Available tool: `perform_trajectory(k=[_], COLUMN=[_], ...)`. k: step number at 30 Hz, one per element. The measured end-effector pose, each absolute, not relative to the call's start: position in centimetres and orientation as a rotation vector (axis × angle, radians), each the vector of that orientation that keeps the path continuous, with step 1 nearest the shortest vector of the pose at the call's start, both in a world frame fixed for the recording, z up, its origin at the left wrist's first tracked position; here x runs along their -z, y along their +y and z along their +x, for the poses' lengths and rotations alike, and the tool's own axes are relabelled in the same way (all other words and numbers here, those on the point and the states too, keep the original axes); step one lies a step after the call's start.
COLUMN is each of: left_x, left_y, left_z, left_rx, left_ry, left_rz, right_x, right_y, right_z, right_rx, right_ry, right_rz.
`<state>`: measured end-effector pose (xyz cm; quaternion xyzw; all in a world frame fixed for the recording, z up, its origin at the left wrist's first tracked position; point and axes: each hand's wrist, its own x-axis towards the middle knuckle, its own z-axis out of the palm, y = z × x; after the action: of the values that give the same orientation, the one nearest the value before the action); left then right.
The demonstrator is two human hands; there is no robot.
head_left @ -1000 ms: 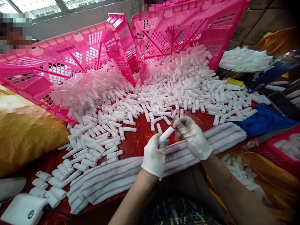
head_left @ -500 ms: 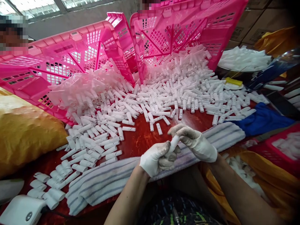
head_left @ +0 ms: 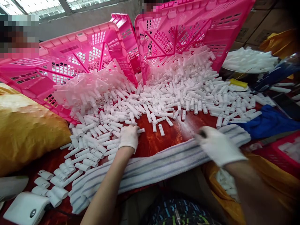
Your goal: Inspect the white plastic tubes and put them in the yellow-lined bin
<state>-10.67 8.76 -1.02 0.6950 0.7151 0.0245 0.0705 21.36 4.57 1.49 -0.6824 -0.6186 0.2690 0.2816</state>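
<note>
At the near left, the left hand (head_left: pixel 128 137) in white fabric is closing around a smooth tube (head_left: pixel 141 130); the blurred right hand's (head_left: pixel 217 145) finger spread is unclear.

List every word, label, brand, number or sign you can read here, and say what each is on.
"D", it seems: on a white tube at the pile's front edge.
Curved mark on a nearer tube: unclear.
Mark on the round button of the white device: too small.
Marks on the cartons, back right: too blurred.
I can read no whole word, brand or number.
</note>
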Motion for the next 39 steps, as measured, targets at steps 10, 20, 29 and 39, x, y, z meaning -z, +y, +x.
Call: perform_trajectory(k=[10,20,29,39], left_x=[2.4,0.1,-0.4,0.9], left_y=[3.9,1.4,0.5,0.9], left_z=[-5.4,-2.3,-0.2,-0.1], left_rx=[-1.006,-1.12,-1.187,-1.287], left_ry=[1.642,1.561,1.61,1.669], left_rz=[1.387,1.622,1.65,1.678], right_x=[1.3,-1.5,-1.6,-1.4], right_y=[8.6,8.0,6.5,5.3], right_z=[11.9,14.0,12.6,13.3], right_rx=[-0.88,-1.435,-1.106,-1.249], right_ry=[-1.718,-0.934,-1.075,-0.897], right_rz=[-1.735,-1.172,-1.339,-1.125])
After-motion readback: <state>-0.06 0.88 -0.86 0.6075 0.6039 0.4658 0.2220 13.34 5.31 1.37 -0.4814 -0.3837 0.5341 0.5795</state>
